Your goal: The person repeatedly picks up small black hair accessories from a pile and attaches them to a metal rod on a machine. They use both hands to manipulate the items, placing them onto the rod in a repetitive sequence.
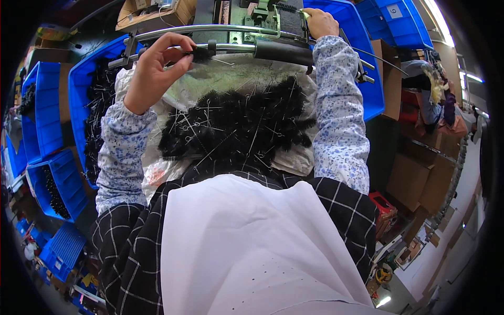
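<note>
My left hand (157, 68) is raised over the near steel rail, thumb and fingers pinched on a small black wire brush (202, 53) whose thin wire end sticks out to the right. At the machine's far right, my right hand (321, 24) is closed, its fingertips at the end of another black wire brush (287, 7). That brush lies across the top of the metal machine (259, 14); part of the grip is hidden. Below both hands, a heap of black wire brushes (236, 123) with looped wire ends lies on pale plastic sheeting (291, 160) in front of me.
Two steel rails (226, 31) cross in front of the machine, one with a dark foam sleeve (283, 51). A blue bin of brushes (79, 105) stands left, another blue bin (367, 100) right. A cardboard box (144, 18) sits far left. Another person (438, 100) is at the right.
</note>
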The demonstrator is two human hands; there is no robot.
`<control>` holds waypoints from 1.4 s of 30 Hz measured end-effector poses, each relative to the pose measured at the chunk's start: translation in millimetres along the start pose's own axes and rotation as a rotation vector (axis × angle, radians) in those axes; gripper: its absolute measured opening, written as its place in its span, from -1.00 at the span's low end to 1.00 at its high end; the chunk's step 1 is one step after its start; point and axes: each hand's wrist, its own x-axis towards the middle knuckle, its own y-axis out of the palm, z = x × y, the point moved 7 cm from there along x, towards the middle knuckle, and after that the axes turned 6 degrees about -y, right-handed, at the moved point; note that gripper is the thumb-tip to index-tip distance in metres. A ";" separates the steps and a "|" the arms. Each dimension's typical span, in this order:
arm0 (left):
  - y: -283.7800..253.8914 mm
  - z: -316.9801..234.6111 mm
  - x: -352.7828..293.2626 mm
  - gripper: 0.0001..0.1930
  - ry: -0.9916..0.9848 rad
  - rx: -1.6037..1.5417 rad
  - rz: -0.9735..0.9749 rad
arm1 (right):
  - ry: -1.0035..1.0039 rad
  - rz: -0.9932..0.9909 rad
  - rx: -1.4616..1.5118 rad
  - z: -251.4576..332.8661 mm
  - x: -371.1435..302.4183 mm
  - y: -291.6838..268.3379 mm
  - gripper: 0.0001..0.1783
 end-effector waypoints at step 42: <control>52.5 71.3 -16.0 -0.62 -0.231 0.515 0.281 | -0.101 -0.267 -0.021 67.6 -19.6 -24.9 -0.73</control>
